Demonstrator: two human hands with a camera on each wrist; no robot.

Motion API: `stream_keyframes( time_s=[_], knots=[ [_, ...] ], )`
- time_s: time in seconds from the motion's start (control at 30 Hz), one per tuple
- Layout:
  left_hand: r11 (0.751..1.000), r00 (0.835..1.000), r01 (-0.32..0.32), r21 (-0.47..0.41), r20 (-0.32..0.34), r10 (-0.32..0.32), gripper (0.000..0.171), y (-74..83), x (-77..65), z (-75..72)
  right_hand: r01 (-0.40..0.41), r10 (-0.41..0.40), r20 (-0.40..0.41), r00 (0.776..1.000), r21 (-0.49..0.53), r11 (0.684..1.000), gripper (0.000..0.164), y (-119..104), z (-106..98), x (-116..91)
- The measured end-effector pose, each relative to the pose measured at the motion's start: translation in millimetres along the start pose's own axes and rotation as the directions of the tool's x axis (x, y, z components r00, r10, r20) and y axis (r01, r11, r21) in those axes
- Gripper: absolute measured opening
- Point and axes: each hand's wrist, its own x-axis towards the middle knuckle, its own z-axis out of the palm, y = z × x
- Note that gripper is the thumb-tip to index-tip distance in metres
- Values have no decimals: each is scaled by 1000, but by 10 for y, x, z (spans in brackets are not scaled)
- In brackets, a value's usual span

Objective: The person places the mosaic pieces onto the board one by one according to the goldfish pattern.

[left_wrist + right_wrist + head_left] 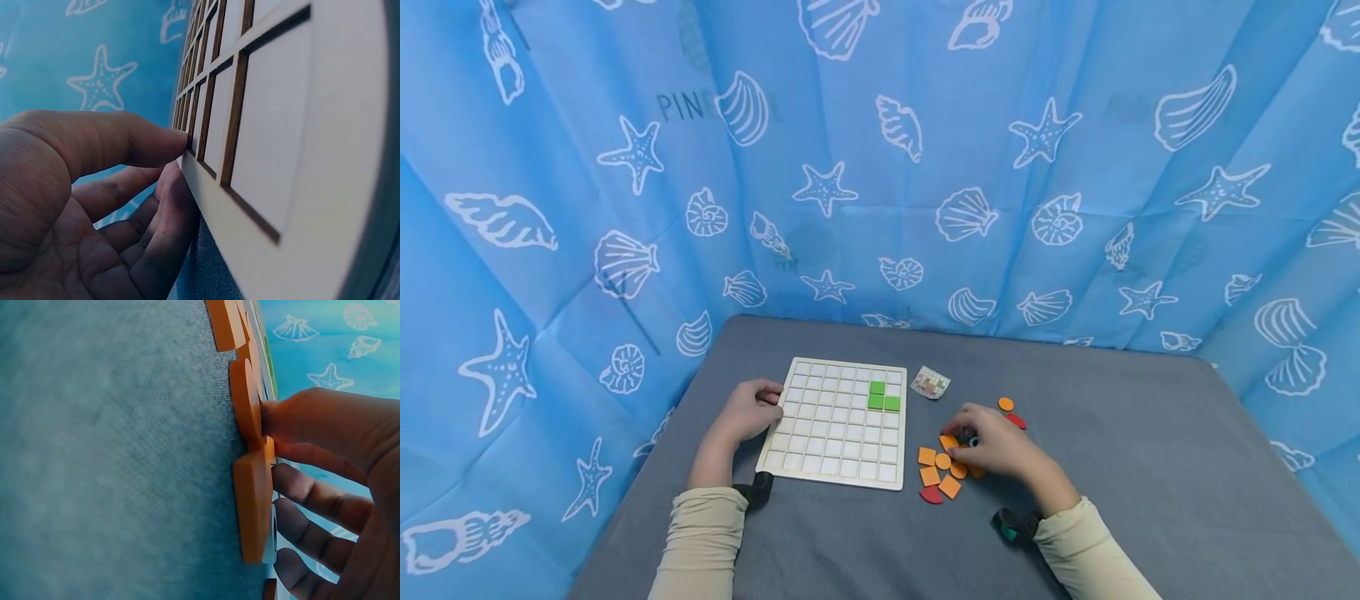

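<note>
Pinching the board point(829, 412), sides running toward the curtain point(865, 242), are the left fingers point(175, 212); whether right fingers point(328, 500) grip anything is unclear.

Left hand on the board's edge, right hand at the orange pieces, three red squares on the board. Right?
Not quite: the head view shows the three squares on the board are green. Left hand at its edge, right hand at the orange pieces: correct.
</note>
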Motion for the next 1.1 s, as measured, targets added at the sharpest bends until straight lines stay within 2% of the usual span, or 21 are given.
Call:
stream_keyframes(
  time_s=[0.4, 0.7, 0.9, 1.1],
  knots=[
    [1000, 1000, -1, -11, 8, 1, 46, 5, 3, -27, 28, -29, -12, 1000, -49, 998, 16, -37, 8, -5],
    [1000, 1000, 1, -23, 21, 0, 46, -12, 2, -26, 60, -61, -32, 998, -35, 998, 18, -96, 16, 37],
    [1000, 1000, -3, -11, 15, 3, 46, -7, -6, -25, 63, -63, -52, 997, -1, 998, 19, -240, 49, 196],
    [1000, 1000, -1, -5, 18, 1, 46, -2, -14, -21, 113, -114, -64, 991, -15, 993, 18, -430, 144, 481]
  ],
)
